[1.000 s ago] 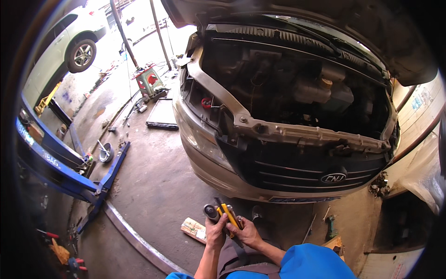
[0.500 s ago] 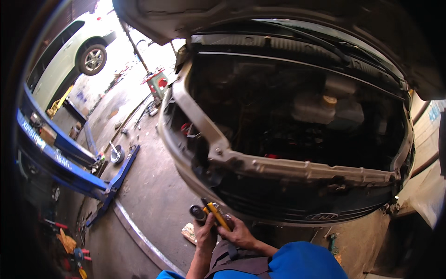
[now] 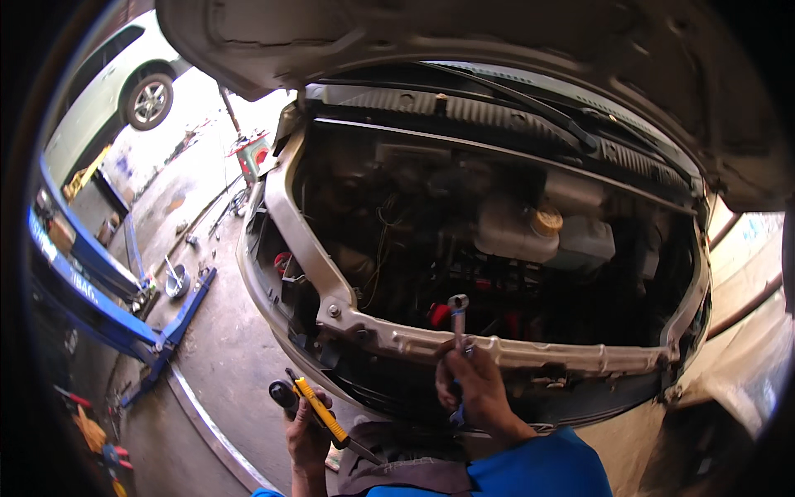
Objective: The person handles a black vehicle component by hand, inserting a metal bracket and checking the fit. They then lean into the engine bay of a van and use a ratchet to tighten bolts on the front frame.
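My left hand [image 3: 308, 431] is closed around a yellow-and-black tool [image 3: 321, 410] that looks like a utility knife, its slim grey end slanting across my dark apron. In the same grip is a short black cylinder [image 3: 282, 393] with a round end, perhaps a flashlight. My right hand [image 3: 480, 385] grips a metal wrench [image 3: 459, 319], ring end up, over the front crossbar [image 3: 406, 337] of a car's engine bay. Something blue shows below that fist. Behind the wrench lie a dark engine bay and a whitish reservoir [image 3: 517, 236] with a yellow cap [image 3: 546, 221].
The raised hood [image 3: 397, 37] hangs over the bay. To the left stand a blue lift [image 3: 108, 302] and a white car [image 3: 108, 83] raised up. A metal strip [image 3: 211, 418] runs along the floor. Hand tools [image 3: 112, 455] lie at lower left.
My hands were together in front of my apron and are now apart. The right one has moved up and forward to the crossbar with the wrench; the left keeps the yellow tool and black cylinder.
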`<control>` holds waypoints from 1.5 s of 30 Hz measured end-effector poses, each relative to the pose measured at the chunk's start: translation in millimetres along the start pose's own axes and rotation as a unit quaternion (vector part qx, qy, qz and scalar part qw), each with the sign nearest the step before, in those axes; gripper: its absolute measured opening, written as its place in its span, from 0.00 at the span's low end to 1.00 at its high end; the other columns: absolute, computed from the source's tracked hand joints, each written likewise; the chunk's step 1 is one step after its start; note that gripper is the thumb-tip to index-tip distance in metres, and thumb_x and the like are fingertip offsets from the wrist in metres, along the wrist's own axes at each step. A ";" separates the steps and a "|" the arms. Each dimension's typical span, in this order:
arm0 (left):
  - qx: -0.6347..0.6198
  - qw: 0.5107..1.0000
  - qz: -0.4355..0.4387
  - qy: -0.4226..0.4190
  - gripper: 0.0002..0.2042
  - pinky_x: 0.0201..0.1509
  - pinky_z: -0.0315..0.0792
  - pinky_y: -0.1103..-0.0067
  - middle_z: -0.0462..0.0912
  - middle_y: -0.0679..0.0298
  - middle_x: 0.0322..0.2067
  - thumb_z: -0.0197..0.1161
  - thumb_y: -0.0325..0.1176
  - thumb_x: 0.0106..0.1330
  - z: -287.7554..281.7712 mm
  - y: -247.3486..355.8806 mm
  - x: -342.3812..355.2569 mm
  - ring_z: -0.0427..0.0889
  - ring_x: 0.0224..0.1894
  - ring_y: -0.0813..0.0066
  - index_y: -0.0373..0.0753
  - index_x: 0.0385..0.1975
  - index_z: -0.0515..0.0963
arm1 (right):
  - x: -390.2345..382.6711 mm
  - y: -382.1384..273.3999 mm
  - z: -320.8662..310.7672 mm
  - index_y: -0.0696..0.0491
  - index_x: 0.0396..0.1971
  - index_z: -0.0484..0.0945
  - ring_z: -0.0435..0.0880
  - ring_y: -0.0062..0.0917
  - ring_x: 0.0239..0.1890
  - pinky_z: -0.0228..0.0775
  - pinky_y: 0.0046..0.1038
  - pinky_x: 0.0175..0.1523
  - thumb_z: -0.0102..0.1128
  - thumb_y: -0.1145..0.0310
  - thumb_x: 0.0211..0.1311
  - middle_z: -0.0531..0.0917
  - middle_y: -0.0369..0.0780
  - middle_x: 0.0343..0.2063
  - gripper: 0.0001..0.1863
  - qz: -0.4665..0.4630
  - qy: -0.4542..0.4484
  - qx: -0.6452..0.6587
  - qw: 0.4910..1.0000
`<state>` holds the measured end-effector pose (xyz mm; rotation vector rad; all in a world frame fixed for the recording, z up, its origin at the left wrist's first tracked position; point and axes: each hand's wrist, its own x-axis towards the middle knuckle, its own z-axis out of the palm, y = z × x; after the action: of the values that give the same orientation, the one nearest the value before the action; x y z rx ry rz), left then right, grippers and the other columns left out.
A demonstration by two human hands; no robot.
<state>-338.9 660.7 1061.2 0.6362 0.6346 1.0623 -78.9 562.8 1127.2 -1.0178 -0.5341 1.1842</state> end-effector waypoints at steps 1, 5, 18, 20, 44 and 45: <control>-0.014 1.000 -0.010 -0.009 0.15 0.40 0.80 0.78 0.76 0.59 0.44 0.55 0.36 0.73 2.3 -0.3 1.9 0.77 0.45 0.70 0.37 0.55 0.69 | 4.0 -5.1 1.4 0.57 0.46 0.70 0.67 0.13 0.17 0.61 0.18 0.22 0.44 0.65 0.76 0.70 0.33 0.19 0.11 -0.032 0.008 0.017 0.999; -0.061 0.994 -0.041 -0.076 0.17 0.46 0.78 0.74 0.76 0.57 0.47 0.57 0.31 0.70 12.3 1.9 26.4 0.78 0.47 0.67 0.34 0.56 0.68 | 13.0 23.7 23.1 0.55 0.45 0.73 0.67 0.11 0.21 0.61 0.16 0.26 0.47 0.63 0.75 0.72 0.30 0.22 0.12 0.143 -0.065 -0.165 0.974; 0.076 0.994 -0.026 -0.074 0.23 0.61 0.70 0.71 0.80 0.54 0.48 0.64 0.31 0.67 -0.4 45.1 105.6 0.79 0.53 0.67 0.33 0.58 0.65 | 75.7 72.8 128.7 0.60 0.46 0.74 0.78 0.14 0.29 0.72 0.21 0.35 0.68 0.68 0.61 0.82 0.38 0.27 0.17 -0.054 -0.061 -0.368 0.926; 0.075 0.995 -0.031 -0.062 0.22 0.56 0.72 0.74 0.79 0.56 0.49 0.64 0.31 0.67 -11.6 54.0 120.3 0.79 0.51 0.69 0.33 0.57 0.66 | 92.6 74.5 147.8 0.62 0.43 0.75 0.79 0.14 0.30 0.73 0.22 0.35 0.66 0.69 0.62 0.82 0.39 0.27 0.15 -0.054 -0.041 -0.334 0.940; 0.049 0.992 -0.090 -0.072 0.22 0.27 0.67 0.83 0.79 0.55 0.37 0.61 0.34 0.69 -83.1 117.0 186.0 0.81 0.33 0.71 0.34 0.57 0.62 | 260.4 104.4 233.2 0.64 0.36 0.78 0.81 0.45 0.31 0.71 0.42 0.38 0.61 0.67 0.64 0.79 0.53 0.30 0.13 -0.237 0.114 -0.607 0.750; 0.047 0.992 -0.090 -0.071 0.22 0.28 0.67 0.83 0.79 0.55 0.37 0.60 0.33 0.69 -83.4 118.4 186.3 0.81 0.33 0.71 0.34 0.57 0.62 | 259.4 102.4 231.4 0.64 0.37 0.78 0.81 0.46 0.32 0.71 0.42 0.39 0.61 0.67 0.64 0.79 0.54 0.32 0.13 -0.242 0.121 -0.601 0.752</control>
<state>-403.6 887.6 1063.4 0.7167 0.6076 0.8160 -229.4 891.9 1108.6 -1.9157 -1.3276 0.0878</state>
